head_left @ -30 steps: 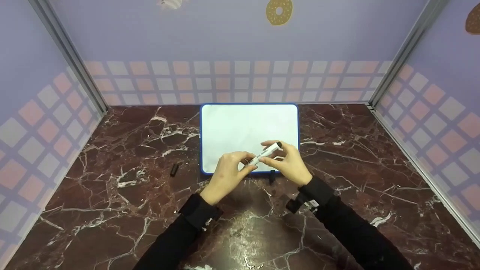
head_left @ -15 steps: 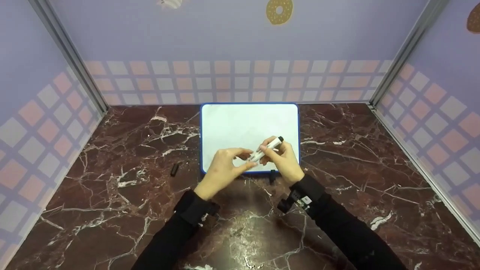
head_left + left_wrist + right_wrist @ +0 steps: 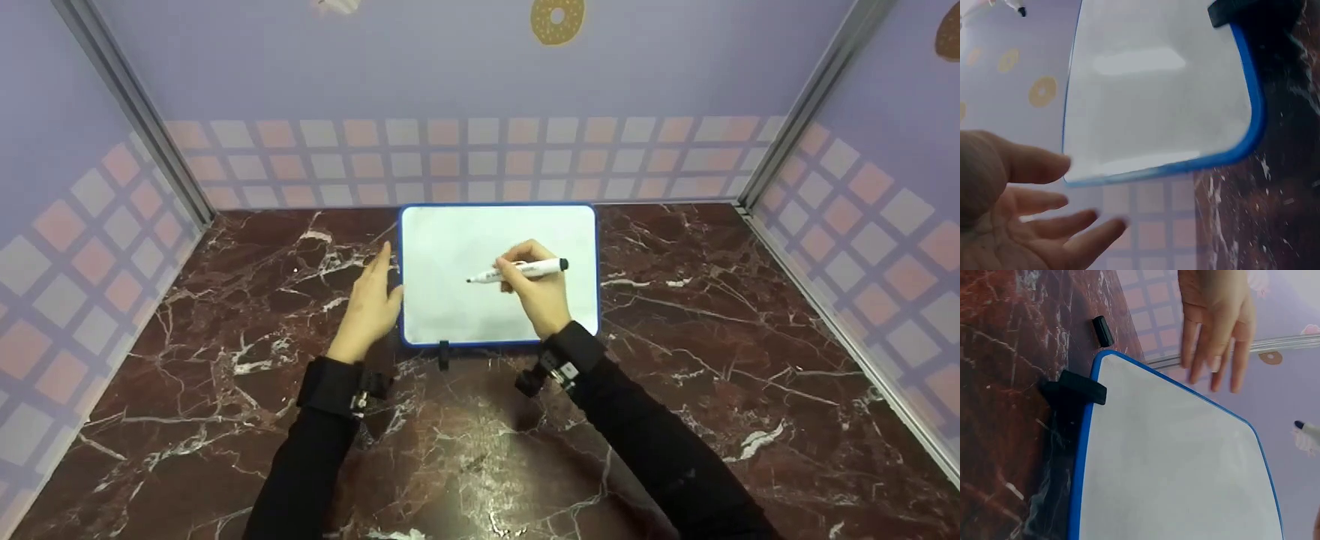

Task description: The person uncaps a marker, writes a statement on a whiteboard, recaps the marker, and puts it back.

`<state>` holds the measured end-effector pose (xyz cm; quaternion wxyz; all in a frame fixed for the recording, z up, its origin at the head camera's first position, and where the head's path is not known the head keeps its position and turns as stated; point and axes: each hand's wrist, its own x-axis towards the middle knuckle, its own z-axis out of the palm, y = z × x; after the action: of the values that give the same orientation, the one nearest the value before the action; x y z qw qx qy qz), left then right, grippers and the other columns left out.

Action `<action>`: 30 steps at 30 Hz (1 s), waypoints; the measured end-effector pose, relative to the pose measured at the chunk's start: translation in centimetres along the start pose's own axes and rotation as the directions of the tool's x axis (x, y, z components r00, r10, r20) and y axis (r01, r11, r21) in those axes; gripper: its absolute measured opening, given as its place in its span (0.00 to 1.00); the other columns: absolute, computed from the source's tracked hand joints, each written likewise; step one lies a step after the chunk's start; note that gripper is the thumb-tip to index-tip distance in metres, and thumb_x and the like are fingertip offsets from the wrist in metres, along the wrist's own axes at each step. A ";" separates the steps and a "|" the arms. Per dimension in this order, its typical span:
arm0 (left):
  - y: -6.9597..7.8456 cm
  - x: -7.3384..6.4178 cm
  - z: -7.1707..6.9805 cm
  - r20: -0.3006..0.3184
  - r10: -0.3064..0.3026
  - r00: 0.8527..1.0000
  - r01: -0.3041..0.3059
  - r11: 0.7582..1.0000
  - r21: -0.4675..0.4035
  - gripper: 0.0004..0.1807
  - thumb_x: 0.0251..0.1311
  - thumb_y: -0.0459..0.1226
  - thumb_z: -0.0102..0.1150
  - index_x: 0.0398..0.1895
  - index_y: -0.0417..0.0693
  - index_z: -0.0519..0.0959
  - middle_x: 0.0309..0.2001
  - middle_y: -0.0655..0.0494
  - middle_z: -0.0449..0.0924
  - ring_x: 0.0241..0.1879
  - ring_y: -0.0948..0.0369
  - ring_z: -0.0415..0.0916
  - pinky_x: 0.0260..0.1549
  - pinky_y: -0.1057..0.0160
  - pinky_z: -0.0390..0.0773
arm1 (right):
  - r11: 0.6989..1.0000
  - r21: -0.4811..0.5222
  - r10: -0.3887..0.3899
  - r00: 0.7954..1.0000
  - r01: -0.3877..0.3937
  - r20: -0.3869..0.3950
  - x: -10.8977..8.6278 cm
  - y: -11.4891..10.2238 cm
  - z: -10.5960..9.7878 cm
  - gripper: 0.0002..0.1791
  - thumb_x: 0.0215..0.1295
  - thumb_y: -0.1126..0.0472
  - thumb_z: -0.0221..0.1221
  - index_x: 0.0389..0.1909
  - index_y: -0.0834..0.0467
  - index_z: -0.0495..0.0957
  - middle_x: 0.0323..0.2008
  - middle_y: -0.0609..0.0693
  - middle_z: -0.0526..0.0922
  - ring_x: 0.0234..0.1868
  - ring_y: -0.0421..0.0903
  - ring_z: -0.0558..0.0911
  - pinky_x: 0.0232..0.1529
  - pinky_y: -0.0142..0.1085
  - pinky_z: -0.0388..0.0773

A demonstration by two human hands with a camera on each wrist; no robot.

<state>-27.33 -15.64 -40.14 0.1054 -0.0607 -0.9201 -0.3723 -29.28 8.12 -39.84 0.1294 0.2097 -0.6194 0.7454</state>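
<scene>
My right hand (image 3: 536,281) pinches a white whiteboard marker (image 3: 525,271) between thumb and fingers. Its dark writing tip points left and overlaps the whiteboard (image 3: 450,240) in the head view. In the right wrist view the marker (image 3: 1310,431) shows at the right edge, apart from the board's surface. My left hand (image 3: 369,300) is beside the board's left blue edge, fingers straight and thumb tip right at the frame. The board has a blue border, a blank face and a black foot (image 3: 444,354) at its lower edge.
A black marker cap (image 3: 1103,331) lies on the marbled table (image 3: 225,420) beyond the board's left corner; my left hand hides it in the head view. Behind the board rises a lilac wall (image 3: 420,75) with pink and white squares, and side walls stand left and right.
The left hand has let go of the marker and moved left to the board's edge. The right hand has turned the marker nearly level, tip pointing left, over the board's middle.
</scene>
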 end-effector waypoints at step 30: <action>-3.4 0.9 0.3 0.268 -0.151 0.951 0.240 0.909 -0.340 0.27 0.69 0.25 0.50 0.71 0.28 0.60 0.60 0.25 0.71 0.59 0.37 0.75 0.53 0.47 0.83 | 0.990 -0.139 0.020 1.000 -0.020 -0.001 2.5 5.0 6.7 0.08 0.64 0.71 0.63 0.29 0.71 0.74 0.39 0.67 0.85 0.33 0.47 0.88 0.42 0.37 0.88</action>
<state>-28.92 -17.85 -42.41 -0.0559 -0.0300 -0.8411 -0.5372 -32.73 0.45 -42.09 0.1360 0.1944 -0.6719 0.7016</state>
